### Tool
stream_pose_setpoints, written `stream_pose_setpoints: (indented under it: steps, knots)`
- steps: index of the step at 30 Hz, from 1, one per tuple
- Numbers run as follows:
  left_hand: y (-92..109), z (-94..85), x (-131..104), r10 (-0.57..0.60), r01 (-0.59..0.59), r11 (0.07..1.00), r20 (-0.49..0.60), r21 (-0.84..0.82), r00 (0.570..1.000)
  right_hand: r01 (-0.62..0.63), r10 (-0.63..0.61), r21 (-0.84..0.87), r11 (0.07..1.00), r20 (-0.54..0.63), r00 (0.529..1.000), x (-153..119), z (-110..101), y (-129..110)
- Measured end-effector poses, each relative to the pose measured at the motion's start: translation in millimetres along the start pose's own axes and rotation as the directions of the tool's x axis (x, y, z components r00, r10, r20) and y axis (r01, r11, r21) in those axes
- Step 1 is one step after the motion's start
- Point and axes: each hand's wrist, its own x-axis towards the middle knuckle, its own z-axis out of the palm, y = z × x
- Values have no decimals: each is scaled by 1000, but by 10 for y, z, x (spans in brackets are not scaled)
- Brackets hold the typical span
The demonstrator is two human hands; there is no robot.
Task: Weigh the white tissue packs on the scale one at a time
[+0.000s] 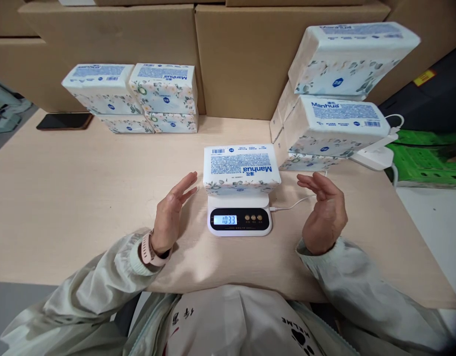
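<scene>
A pack of tissues with blue print and a floral edge rests on a small white digital scale. The lit display appears to read 103.3. To the left of the pack, my left hand is held open with its fingers extended, not touching it. My right hand is on the other side, farther from the pack, also open and holding nothing. A white cable leaves the scale's right side and passes behind my right hand.
Stacked tissue packs stand at the back left, beside a dark phone. A taller stack of packs is at the back right, near a white power strip and a green crate. Cardboard boxes line the table's rear.
</scene>
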Motion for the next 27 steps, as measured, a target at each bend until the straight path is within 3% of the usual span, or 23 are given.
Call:
stream_pose_setpoints:
  steps: [12,20,27]
  knots:
    - [6,5,-8,-54,54,998,10,-30,999,-22,29,-68,997,107,994,-4,-32,-3]
    - [-17,-6,3,-73,75,995,24,-68,997,-88,114,-130,988,208,972,-14,-43,-65]
    - [-16,-35,50,-150,160,984,124,-80,981,-76,100,-84,994,338,936,14,-21,-97]
